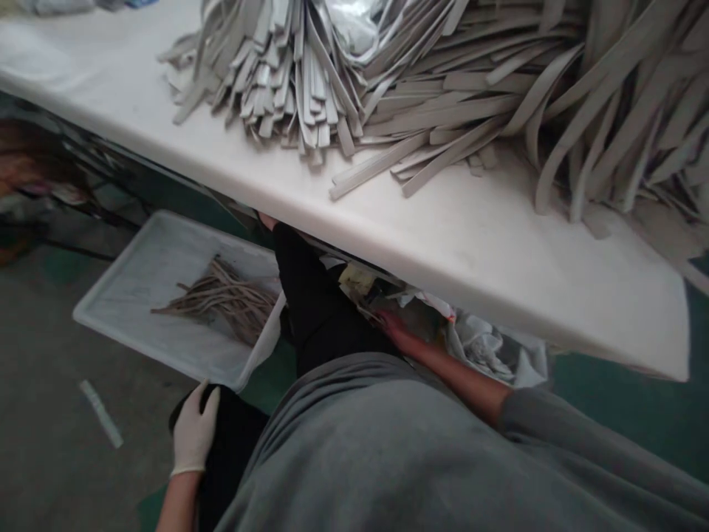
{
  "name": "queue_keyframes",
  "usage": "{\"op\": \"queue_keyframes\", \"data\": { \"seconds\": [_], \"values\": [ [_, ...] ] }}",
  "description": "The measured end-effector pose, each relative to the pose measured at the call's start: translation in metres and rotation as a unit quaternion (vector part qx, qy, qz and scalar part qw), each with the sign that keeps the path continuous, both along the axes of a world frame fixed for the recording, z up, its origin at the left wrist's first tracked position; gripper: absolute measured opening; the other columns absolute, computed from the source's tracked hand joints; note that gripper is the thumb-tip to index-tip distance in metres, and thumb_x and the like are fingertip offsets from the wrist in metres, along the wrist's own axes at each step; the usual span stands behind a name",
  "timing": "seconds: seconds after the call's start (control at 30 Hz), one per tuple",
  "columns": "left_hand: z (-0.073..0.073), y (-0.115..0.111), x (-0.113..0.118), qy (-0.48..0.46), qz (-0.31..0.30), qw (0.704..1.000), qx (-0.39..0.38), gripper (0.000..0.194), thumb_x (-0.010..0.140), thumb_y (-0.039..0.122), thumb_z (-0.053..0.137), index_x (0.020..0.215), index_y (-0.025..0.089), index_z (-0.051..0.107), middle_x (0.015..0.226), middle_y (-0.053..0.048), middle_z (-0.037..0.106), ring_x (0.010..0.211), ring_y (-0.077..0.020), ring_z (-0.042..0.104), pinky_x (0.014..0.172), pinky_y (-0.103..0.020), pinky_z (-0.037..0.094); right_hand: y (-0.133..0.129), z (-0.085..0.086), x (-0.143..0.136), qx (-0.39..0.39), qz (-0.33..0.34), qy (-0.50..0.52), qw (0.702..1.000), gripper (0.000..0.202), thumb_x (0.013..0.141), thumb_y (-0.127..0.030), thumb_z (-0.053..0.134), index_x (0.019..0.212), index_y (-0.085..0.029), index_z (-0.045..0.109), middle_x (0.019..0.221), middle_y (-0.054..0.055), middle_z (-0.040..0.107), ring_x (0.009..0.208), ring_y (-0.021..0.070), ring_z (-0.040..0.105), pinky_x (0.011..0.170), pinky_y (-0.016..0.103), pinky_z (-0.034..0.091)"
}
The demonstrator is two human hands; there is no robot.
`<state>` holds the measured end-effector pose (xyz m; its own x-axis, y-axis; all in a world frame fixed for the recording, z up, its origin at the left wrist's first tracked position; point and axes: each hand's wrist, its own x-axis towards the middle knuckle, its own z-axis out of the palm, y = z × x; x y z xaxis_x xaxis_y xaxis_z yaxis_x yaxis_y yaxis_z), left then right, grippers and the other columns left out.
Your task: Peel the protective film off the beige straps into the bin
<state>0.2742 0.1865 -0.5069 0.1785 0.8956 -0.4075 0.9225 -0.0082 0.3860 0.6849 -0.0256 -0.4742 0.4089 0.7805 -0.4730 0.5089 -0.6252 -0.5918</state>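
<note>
The right hand [396,332] reaches under the counter [443,236] among crumpled bags [487,347]; whether it grips anything I can't tell. The gloved left hand [193,432] rests flat on a dark knee, holding nothing, near the white tray [111,310] of grey strips [227,299]. It looks like rummaging, needing a sure grip by feel.

Your right hand [396,336] at 5 o'clock is boxed in under the counter [454,244], among crumpled bags [487,347]. The strip pile [443,81] crowds 12 to 2 o'clock above. At 8 o'clock, the floor [44,414] lies open beside the tray [144,295]; the counter edge stays bare at 10.
</note>
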Motion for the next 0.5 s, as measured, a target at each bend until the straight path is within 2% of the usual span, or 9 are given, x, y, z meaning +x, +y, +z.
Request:
{"op": "queue_keyframes", "data": {
  "seconds": [0.07, 0.13, 0.2, 0.27, 0.3, 0.37, 0.43, 0.5],
  "values": [
    [0.020, -0.011, 0.039, -0.104, 0.001, 0.994, -0.014, 0.057, 0.083, 0.050, 0.049, 0.128, 0.015, 0.058, 0.134, -0.014, 0.059, 0.129, -0.0313, 0.050, 0.113, -0.046, 0.035, 0.005, 0.016, -0.005, 0.028, 0.013, 0.006, 1.000, 0.017, 0.099, -0.025, 0.050, 0.099, -0.014, 0.062, 0.088, 0.004, 0.064, 0.082, 0.0168, 0.061, 0.072, 0.027, 0.046],
    [0.045, -0.026, 0.083, -0.231, -0.025, 0.971, -0.047, 0.057, 0.085, 0.051, 0.054, 0.131, 0.018, 0.056, 0.136, -0.012, 0.058, 0.129, -0.0279, 0.051, 0.113, -0.043, 0.036, 0.013, 0.042, -0.013, 0.065, 0.060, 0.018, 0.996, 0.014, 0.098, -0.024, 0.050, 0.098, -0.016, 0.062, 0.082, 0.002, 0.064, 0.075, 0.0151, 0.058, 0.066, 0.024, 0.040],
    [0.072, -0.044, 0.121, -0.353, -0.075, 0.927, -0.101, 0.059, 0.085, 0.050, 0.058, 0.136, 0.020, 0.052, 0.138, -0.011, 0.056, 0.129, -0.0266, 0.051, 0.112, -0.041, 0.038, 0.024, 0.071, -0.027, 0.097, 0.141, 0.036, 0.985, 0.010, 0.094, -0.025, 0.055, 0.100, -0.019, 0.061, 0.079, 0.001, 0.063, 0.069, 0.0142, 0.055, 0.060, 0.023, 0.034],
    [0.095, -0.059, 0.148, -0.423, -0.142, 0.885, -0.135, 0.059, 0.085, 0.048, 0.061, 0.136, 0.021, 0.053, 0.138, -0.012, 0.056, 0.128, -0.0276, 0.052, 0.112, -0.042, 0.040, 0.038, 0.092, -0.047, 0.117, 0.233, 0.066, 0.963, 0.010, 0.092, -0.024, 0.058, 0.100, -0.019, 0.061, 0.080, 0.000, 0.062, 0.068, 0.0139, 0.053, 0.058, 0.023, 0.032],
    [0.104, -0.064, 0.155, -0.437, -0.177, 0.872, -0.132, 0.055, 0.085, 0.047, 0.062, 0.133, 0.021, 0.057, 0.136, -0.012, 0.058, 0.127, -0.0282, 0.053, 0.111, -0.043, 0.040, 0.045, 0.099, -0.059, 0.123, 0.265, 0.083, 0.953, 0.009, 0.091, -0.023, 0.059, 0.098, -0.018, 0.060, 0.081, 0.000, 0.062, 0.070, 0.0138, 0.052, 0.059, 0.022, 0.033],
    [0.115, -0.071, 0.160, -0.435, -0.224, 0.867, -0.095, 0.043, 0.086, 0.047, 0.060, 0.120, 0.020, 0.067, 0.131, -0.011, 0.061, 0.123, -0.0288, 0.055, 0.110, -0.043, 0.042, 0.059, 0.106, -0.079, 0.139, 0.300, 0.133, 0.934, 0.006, 0.092, -0.021, 0.059, 0.095, -0.016, 0.059, 0.085, 0.001, 0.060, 0.073, 0.0130, 0.052, 0.061, 0.021, 0.036],
    [0.118, -0.074, 0.156, -0.417, -0.227, 0.879, -0.041, 0.037, 0.088, 0.047, 0.056, 0.106, 0.020, 0.073, 0.125, -0.010, 0.065, 0.120, -0.0289, 0.057, 0.108, -0.043, 0.044, 0.068, 0.105, -0.093, 0.156, 0.297, 0.195, 0.922, 0.005, 0.092, -0.018, 0.059, 0.090, -0.014, 0.057, 0.085, 0.000, 0.058, 0.075, 0.0115, 0.053, 0.066, 0.019, 0.040],
    [0.116, -0.076, 0.150, -0.386, -0.210, 0.898, 0.007, 0.040, 0.090, 0.050, 0.051, 0.104, 0.019, 0.073, 0.121, -0.009, 0.067, 0.117, -0.0296, 0.059, 0.105, -0.044, 0.047, 0.072, 0.102, -0.100, 0.151, 0.286, 0.258, 0.910, 0.011, 0.092, -0.015, 0.060, 0.083, -0.013, 0.055, 0.077, -0.002, 0.056, 0.072, 0.0098, 0.053, 0.067, 0.017, 0.041]
  ]
}}
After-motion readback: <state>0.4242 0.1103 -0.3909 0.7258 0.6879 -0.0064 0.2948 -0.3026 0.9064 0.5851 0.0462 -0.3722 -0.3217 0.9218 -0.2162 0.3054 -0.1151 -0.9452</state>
